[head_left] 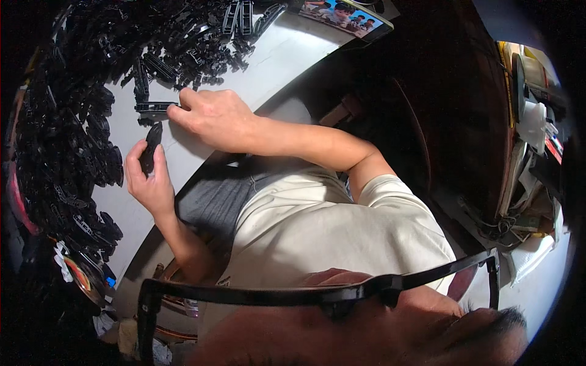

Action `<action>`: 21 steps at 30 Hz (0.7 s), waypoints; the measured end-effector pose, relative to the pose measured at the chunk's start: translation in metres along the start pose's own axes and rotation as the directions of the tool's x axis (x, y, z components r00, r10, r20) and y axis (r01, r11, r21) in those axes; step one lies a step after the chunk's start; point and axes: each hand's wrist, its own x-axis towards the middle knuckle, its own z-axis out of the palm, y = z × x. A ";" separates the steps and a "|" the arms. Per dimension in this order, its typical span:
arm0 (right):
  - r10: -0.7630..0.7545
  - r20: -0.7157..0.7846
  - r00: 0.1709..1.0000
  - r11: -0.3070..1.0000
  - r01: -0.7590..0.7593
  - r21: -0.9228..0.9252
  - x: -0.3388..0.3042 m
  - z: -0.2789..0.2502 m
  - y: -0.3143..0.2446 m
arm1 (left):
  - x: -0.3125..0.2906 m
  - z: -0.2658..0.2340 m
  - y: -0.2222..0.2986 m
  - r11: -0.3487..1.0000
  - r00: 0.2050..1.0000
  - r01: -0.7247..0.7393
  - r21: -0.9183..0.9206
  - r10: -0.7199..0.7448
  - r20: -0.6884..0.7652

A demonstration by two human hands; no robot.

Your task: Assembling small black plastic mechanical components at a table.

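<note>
My left hand (149,182) holds a dark, narrow, pointed black plastic piece (151,147) upright between thumb and fingers, over the near edge of the white table (135,235). Just beyond it, my right hand (213,119) is closed, thumb and forefinger pinched at the right end of a slim black plastic frame (154,108). The frame lies crosswise on the table. Its gripped end is hidden by my fingers. Another long black plastic part (141,80) stretches away from the frame's left end.
A big heap of black plastic parts (67,140) covers the table's left and far side. At the far right corner stands a lit screen (348,17). Stacked household goods (534,134) line the right side. My legs in grey trousers (213,198) sit beside the table edge.
</note>
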 end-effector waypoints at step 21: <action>0.088 -0.076 0.993 0.995 -0.091 -0.044 0.000 0.009 -0.002 | 0.005 0.002 0.001 0.995 0.991 -0.081 -0.055 0.086 0.105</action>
